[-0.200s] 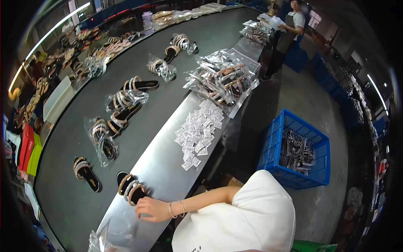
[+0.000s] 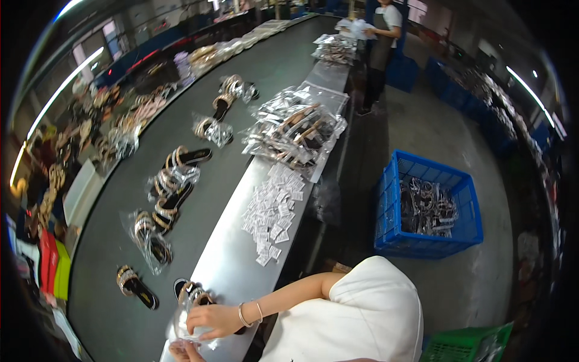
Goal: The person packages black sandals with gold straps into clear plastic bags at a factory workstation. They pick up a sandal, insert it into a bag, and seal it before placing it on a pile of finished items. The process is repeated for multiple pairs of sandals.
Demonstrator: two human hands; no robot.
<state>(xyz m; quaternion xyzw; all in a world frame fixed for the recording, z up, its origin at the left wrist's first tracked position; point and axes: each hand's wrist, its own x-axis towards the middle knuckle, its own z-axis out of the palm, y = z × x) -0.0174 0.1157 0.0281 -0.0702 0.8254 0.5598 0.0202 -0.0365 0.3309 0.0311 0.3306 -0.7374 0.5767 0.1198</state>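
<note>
My right hand (image 2: 212, 321), with thin bangles at the wrist, has its fingers bent down on a clear plastic bag (image 2: 179, 323). Only the fingers of my left hand (image 2: 186, 351) show at the lower edge, pinched on the bag's near end. Just beyond the hands a black slide sandal (image 2: 194, 292) with glittery straps lies on the metal ledge (image 2: 226, 253), partly covered by bag and hand. To its left, another slide sandal (image 2: 137, 288) rests unwrapped on the dark conveyor belt (image 2: 99, 265).
Up the belt lie several sandals, some in clear bags (image 2: 151, 241). Small white labels (image 2: 274, 208) are heaped on the ledge, before a stack of bagged sandals (image 2: 295, 130). A blue crate (image 2: 428, 241) stands on the floor at right. A person (image 2: 381, 48) stands at the far end.
My left hand has come into view at the lower edge. The clear bag is now in my hands beside the sandal that my right hand was touching. The whole view has shifted.
</note>
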